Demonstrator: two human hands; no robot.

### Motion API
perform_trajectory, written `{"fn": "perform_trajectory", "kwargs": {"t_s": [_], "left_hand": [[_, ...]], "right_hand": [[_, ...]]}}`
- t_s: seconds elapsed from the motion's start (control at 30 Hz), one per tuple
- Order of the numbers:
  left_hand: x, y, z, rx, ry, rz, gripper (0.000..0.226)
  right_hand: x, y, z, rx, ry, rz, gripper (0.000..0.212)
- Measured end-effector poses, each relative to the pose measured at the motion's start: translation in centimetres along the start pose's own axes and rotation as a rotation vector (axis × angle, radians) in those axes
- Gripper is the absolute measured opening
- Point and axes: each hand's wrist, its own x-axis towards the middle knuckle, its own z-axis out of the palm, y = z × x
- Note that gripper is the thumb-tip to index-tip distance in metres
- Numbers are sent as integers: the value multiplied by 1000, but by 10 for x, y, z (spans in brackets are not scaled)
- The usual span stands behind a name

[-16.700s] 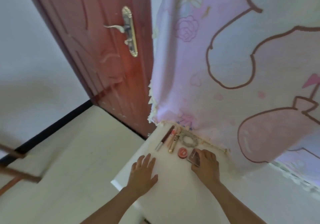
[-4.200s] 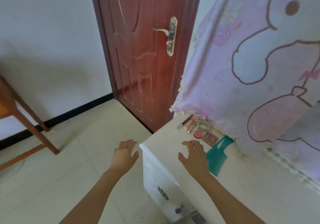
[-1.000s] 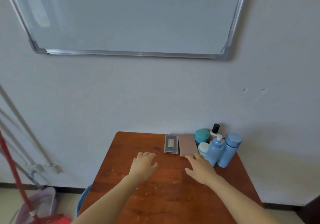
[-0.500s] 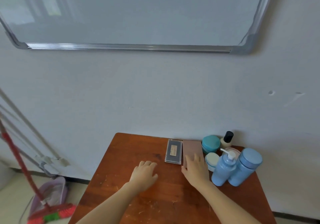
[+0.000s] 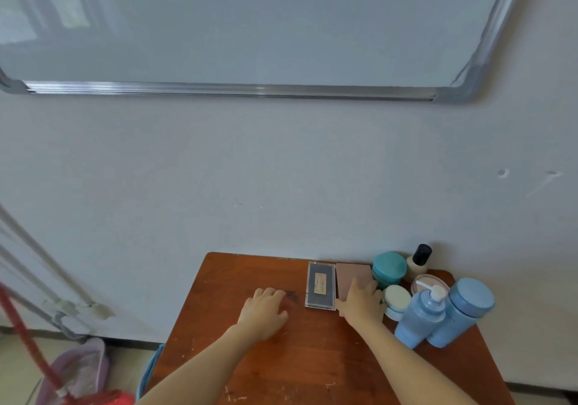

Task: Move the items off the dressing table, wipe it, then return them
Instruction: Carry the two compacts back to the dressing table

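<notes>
A small brown wooden table (image 5: 297,361) stands against the wall with cosmetics along its back. A flat mauve palette (image 5: 353,271) lies beside a dark clear-edged palette (image 5: 319,284). My right hand (image 5: 361,306) covers the mauve palette's near half, fingers on top and thumb at its left edge. Left of the dark palette, my left hand (image 5: 264,314) rests palm down on bare wood and holds nothing. To the right cluster a teal jar (image 5: 389,268), a black-capped bottle (image 5: 419,260), a small pale-lidded jar (image 5: 397,300), a blue pump bottle (image 5: 420,320) and a blue bottle (image 5: 463,311).
A whiteboard (image 5: 250,29) hangs on the wall above the table. A red-handled broom (image 5: 25,336) and a pale dustpan (image 5: 78,370) stand on the floor at the left. A blue object (image 5: 150,364) pokes out under the table's left edge.
I turned from the white dressing table by the door to this wooden table. Over the last second my right hand slid forward onto the mauve palette; my left hand stayed on the wood.
</notes>
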Motion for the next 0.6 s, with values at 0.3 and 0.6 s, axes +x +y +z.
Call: {"fn": "perform_trajectory", "kwargs": {"t_s": [0.3, 0.6], "left_hand": [[8, 26, 21, -132, 105, -62, 53], [34, 57, 13, -134, 112, -226, 72]], "right_hand": [[-16, 16, 12, -27, 3, -171, 68], [-14, 28, 14, 24, -11, -223, 71]]}}
